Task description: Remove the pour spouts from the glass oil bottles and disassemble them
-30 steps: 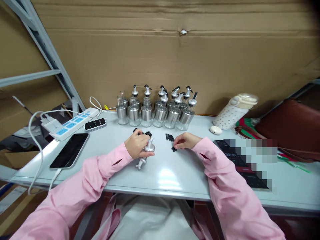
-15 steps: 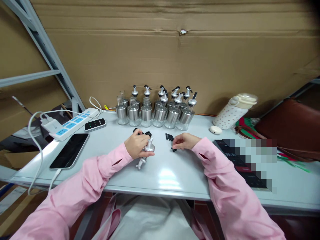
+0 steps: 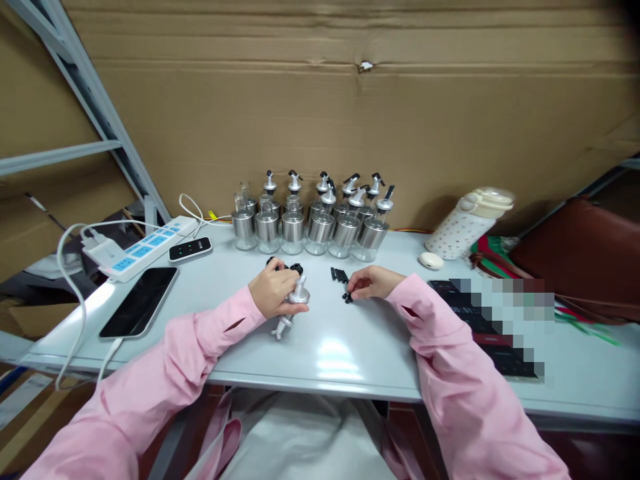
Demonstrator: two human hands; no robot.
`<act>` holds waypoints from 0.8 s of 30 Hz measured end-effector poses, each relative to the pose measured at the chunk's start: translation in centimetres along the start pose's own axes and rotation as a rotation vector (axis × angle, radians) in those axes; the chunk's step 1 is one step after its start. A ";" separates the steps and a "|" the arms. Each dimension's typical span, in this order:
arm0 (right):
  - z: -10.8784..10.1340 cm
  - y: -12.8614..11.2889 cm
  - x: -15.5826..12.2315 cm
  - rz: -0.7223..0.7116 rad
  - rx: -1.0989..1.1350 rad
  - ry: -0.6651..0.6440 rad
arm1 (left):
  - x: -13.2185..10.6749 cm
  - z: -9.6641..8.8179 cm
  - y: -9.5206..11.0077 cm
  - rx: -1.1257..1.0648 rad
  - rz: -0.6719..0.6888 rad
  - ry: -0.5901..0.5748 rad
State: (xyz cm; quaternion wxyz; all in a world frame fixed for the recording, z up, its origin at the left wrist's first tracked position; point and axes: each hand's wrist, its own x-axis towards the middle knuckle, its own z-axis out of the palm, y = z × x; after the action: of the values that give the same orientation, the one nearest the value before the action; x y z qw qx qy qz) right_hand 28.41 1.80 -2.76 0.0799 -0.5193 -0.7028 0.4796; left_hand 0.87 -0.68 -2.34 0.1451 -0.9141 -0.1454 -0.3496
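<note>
My left hand is closed around a silver pourer spout, its thumb stretched along the lower side. Another silver pourer spout lies on the table just below that hand. Black round parts show behind its fingers, partly hidden. My right hand has its fingertips drawn together at a small cluster of tiny black pieces; whether one is pinched between them is hidden. Several short black levers lie in a row just left of the right hand.
Glass bottles with steel sleeves stand in rows at the back, many topped with pourers. A power strip, phone and small black device lie left. Right are a dotted bottle, white case, dark timer panel and brown bag.
My right hand has shifted slightly to the right and more of the tiny black pieces show beside its fingertips. My left hand stays in place with the pourer spout.
</note>
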 end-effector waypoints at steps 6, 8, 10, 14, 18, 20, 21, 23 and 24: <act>0.1 0.0 0.3 -0.002 -0.017 0.022 | -0.1 0.0 -0.1 0.006 -0.003 -0.016; 0.1 -0.1 0.3 0.003 -0.021 0.031 | -0.2 0.1 -0.1 0.009 -0.009 -0.034; 0.2 -0.2 0.3 0.004 -0.027 0.030 | -0.2 0.1 -0.1 0.010 -0.016 -0.047; 0.4 -0.3 0.2 -0.012 -0.043 0.056 | -0.3 0.2 -0.2 0.011 -0.017 -0.052; 0.7 -0.5 0.3 -0.010 -0.086 0.106 | -0.3 0.2 -0.2 0.003 -0.016 -0.046; 0.7 -0.5 0.4 -0.008 -0.086 0.106 | -0.2 0.1 -0.1 -0.003 -0.012 -0.038; 0.8 -0.4 0.4 -0.007 -0.078 0.104 | -0.2 0.1 -0.1 -0.007 -0.009 -0.031; 0.8 -0.4 0.4 -0.007 -0.064 0.095 | -0.2 0.1 -0.1 -0.012 -0.004 -0.016; 0.8 -0.4 0.4 -0.009 -0.062 0.092 | -0.1 0.1 -0.1 -0.012 -0.003 -0.013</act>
State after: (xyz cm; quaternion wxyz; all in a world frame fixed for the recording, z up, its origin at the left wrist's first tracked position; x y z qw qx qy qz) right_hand 27.49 1.64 -3.00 0.0981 -0.5400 -0.7151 0.4328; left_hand 0.78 -0.59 -2.48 0.1381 -0.9169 -0.1455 -0.3449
